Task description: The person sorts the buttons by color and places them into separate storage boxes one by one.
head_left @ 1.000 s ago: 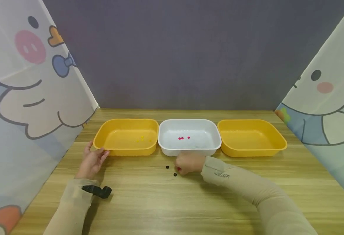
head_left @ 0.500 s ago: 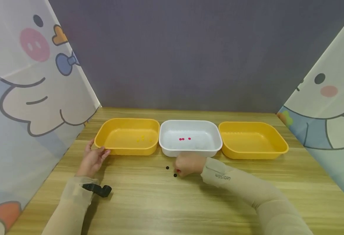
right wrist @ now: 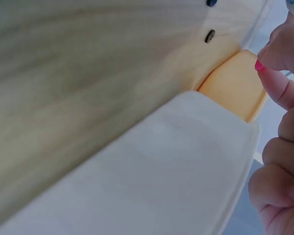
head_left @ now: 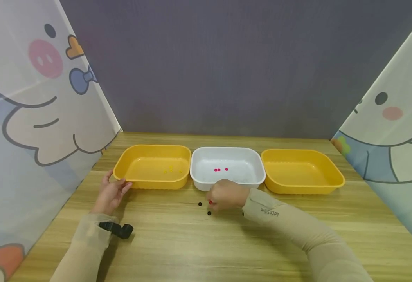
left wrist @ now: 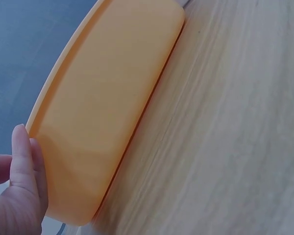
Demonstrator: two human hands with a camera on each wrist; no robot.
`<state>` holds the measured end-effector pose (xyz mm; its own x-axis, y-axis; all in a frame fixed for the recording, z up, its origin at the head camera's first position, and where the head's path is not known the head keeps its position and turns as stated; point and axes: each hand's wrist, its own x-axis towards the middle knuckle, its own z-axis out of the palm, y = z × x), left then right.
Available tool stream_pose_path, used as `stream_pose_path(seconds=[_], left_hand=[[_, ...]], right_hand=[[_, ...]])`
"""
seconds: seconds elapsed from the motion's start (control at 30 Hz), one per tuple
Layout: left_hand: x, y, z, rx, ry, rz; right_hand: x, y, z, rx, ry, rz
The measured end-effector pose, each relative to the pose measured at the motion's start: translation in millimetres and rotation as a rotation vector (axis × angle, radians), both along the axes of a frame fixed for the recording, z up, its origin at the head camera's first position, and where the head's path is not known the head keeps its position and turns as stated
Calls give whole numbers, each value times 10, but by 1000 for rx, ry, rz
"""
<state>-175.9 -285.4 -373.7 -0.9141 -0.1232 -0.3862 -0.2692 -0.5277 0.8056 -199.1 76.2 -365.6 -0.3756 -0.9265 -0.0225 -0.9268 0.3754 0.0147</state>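
Thumb and index finger of the right hand are clamped on a small red disc, its edge poking past their tips, too covered to tell which way it faces. Two black discs lie on the bench, one just left of those fingers, one just nearer the person; just beyond stands the white tray, long axis sideways. Farther left, the left hand rests spread, fairly straight fingers against the near left corner of a yellow tray, also lengthwise left to right.
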Motion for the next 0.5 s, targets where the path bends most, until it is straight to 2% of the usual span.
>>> stream_pose_path(seconds=[0.23,0.5], left_hand=[[-6,-9,8,16,-5,0],[14,0,13,27,-10,-13]], right_hand=[[-36,-12,141,40,53,4],[-58,0,269,7,104,-2]])
